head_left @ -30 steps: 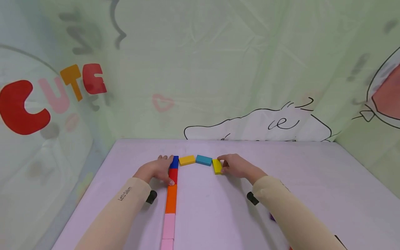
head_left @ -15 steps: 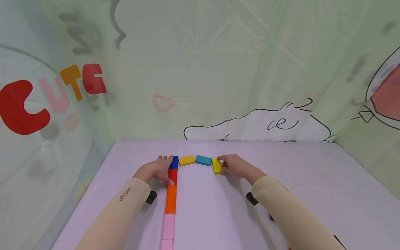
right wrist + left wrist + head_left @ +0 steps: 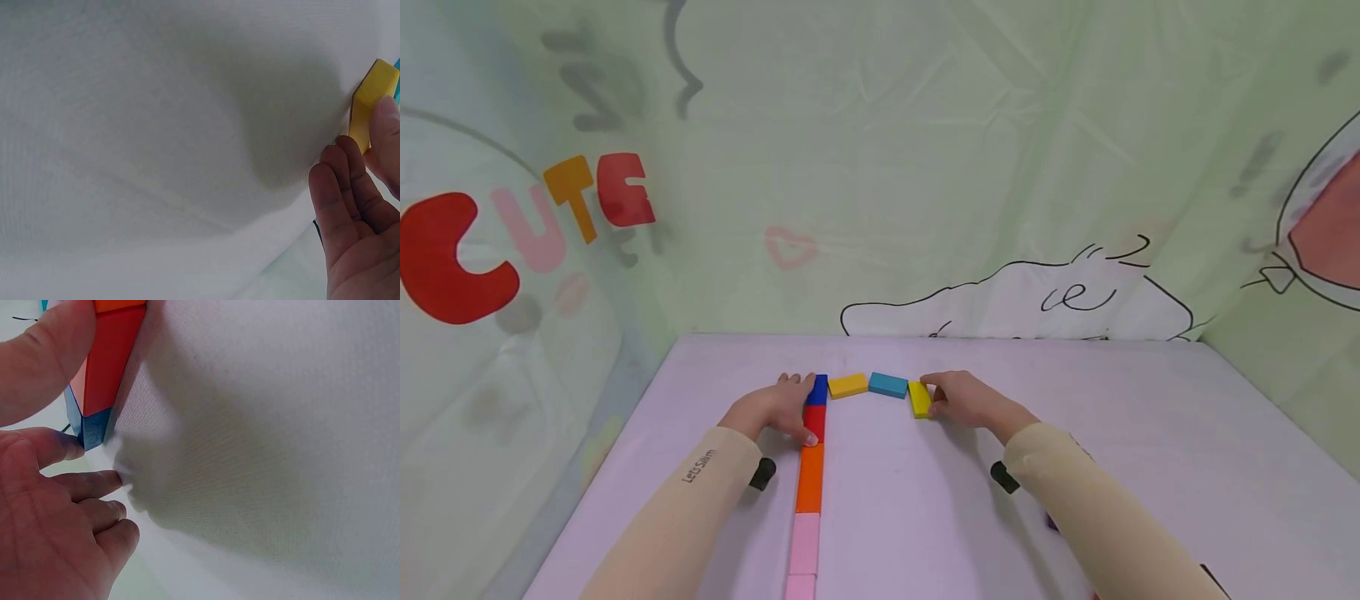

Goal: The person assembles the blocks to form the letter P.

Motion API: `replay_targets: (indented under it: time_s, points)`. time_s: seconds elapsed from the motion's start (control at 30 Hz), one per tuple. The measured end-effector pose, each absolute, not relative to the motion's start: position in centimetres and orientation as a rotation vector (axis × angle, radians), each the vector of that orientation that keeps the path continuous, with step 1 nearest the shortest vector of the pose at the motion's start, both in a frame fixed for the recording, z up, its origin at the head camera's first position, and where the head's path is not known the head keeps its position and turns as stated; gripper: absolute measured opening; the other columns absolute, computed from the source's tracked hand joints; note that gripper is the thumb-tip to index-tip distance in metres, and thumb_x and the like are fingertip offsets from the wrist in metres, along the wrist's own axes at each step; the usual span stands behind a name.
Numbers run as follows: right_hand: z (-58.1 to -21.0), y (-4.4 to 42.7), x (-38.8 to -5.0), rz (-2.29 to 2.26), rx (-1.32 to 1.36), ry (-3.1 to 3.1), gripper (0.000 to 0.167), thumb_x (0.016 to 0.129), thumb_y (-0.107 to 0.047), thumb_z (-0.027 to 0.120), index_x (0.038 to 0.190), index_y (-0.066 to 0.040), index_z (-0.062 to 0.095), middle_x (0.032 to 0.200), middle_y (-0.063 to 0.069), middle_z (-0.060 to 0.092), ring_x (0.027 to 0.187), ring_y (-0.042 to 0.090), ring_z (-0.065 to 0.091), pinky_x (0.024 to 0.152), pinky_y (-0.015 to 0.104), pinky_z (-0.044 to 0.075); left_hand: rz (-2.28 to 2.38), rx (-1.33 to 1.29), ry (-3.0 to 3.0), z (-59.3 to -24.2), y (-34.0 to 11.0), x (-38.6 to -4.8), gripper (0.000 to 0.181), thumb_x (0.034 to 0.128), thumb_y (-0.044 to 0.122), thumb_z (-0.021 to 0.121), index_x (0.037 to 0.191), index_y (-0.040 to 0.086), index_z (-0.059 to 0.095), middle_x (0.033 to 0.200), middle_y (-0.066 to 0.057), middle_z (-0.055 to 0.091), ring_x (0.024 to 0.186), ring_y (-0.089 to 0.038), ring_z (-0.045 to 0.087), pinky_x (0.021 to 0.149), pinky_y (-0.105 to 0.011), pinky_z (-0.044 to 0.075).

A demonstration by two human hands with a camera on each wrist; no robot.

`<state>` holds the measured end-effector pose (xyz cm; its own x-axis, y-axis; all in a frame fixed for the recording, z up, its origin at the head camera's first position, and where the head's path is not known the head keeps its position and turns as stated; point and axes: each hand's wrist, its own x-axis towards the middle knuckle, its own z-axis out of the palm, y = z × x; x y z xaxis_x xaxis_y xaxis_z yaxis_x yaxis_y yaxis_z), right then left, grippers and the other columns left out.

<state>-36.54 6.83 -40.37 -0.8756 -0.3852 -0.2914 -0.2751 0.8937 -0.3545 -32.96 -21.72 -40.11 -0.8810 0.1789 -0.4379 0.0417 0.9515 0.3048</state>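
We see a lemon-yellow block (image 3: pixel 918 400) lying flat and slightly slanted, well apart from a blue block (image 3: pixel 821 390) and a red block (image 3: pixel 817 422) touching end to end.

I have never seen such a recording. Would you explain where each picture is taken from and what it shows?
No machine here: you see a person's left hand and right hand, both bare. The wide picture comes from a camera on the head; the two closer ones, from cameras on each wrist. On the pale table lies a straight row: blue block, red block, orange block, two pink blocks. From the blue end, an amber block, a teal block and a yellow block curve to the right. The left hand touches the blue and red ones; the right hand pinches the yellow one.
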Motion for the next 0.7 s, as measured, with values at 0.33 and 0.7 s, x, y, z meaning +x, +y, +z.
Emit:
replay_targets:
  time_s: [0.33,0.7]
  points:
    - [-40.27,6.76,-36.38,-0.434,-0.492,2.703,0.054,0.097,-0.010,0.069,0.148,-0.003,0.051,0.105,0.010,0.069,0.093,0.021,0.058,0.098,0.038,0.056,0.401,0.158,2.632,-40.15,-21.79,-32.96,0.102,0.0863,0.029,0.082,0.163,0.005,0.020,0.168,-0.022,0.023,0.157,-0.042,0.016,0.119,-0.060,0.036]
    - [-40.14,6.77,-36.26,-0.436,-0.493,2.703,0.054,0.098,-0.011,0.069,0.148,-0.002,0.051,0.104,0.009,0.068,0.093,0.020,0.058,0.098,0.037,0.055,0.412,0.167,2.632,-40.20,-21.83,-32.98,0.102,0.0863,0.029,0.082,0.163,0.005,0.020,0.169,-0.022,0.022,0.157,-0.042,0.016,0.120,-0.061,0.034]
